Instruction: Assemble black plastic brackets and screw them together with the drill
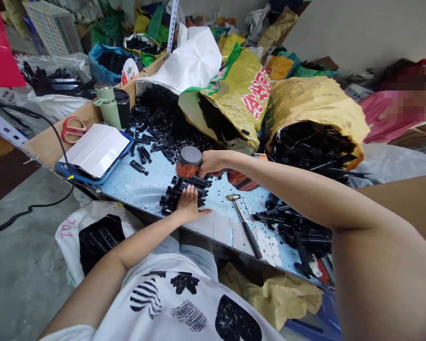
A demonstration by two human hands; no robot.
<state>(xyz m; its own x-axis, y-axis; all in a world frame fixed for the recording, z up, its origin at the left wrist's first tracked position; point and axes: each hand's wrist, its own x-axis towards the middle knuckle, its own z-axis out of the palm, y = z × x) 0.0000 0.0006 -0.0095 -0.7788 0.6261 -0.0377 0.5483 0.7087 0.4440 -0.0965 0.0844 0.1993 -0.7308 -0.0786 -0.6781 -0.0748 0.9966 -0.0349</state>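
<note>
My right hand is closed around the grip of an orange and black cordless drill, held above a row of black plastic parts. The drill's battery end shows to the right of my wrist; its tip is hidden from view. My left hand lies over the row with fingers extended and thumb spread to the right, touching the parts. A hammer with a dark handle lies right of the row. Loose small black parts are scattered on the pale blue tabletop.
Sacks of black parts, one yellow-green and one tan, stand at the back. White discs lie near the front edge. Red scissors, a green flask and a blue tray are at left. Another person is at far right.
</note>
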